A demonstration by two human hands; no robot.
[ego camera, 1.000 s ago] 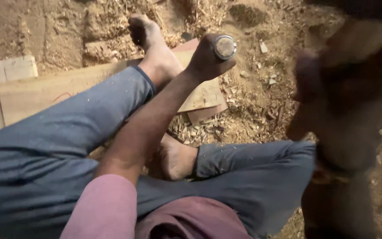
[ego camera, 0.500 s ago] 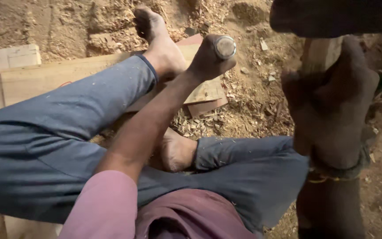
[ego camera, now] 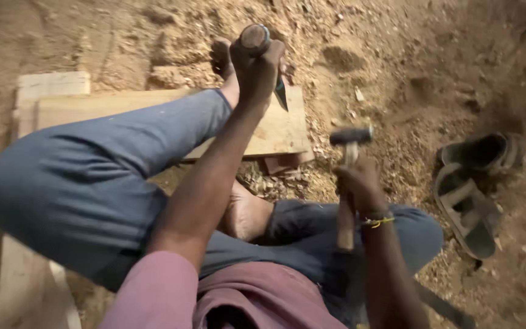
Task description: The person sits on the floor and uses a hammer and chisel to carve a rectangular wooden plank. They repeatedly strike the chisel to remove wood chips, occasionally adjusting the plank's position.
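Note:
My left hand (ego camera: 255,66) grips a wooden-handled chisel (ego camera: 280,92) upright, its metal blade tip down on a pale wooden board (ego camera: 275,131). My right hand (ego camera: 358,183) holds a hammer (ego camera: 349,137) by its wooden handle, the dark head raised low to the right of the board, apart from the chisel. I sit on the ground with my left leg in blue trousers stretched over the board and one bare foot (ego camera: 246,213) tucked under.
Sawdust and wood chips (ego camera: 391,79) cover the earthen ground. A pair of dark sandals (ego camera: 473,183) lies at the right. More pale planks (ego camera: 53,85) lie at the left and lower left (ego camera: 28,292).
My right hand with the hammer has dropped from close to the camera to a low position right of the board. The left hand stays on the chisel.

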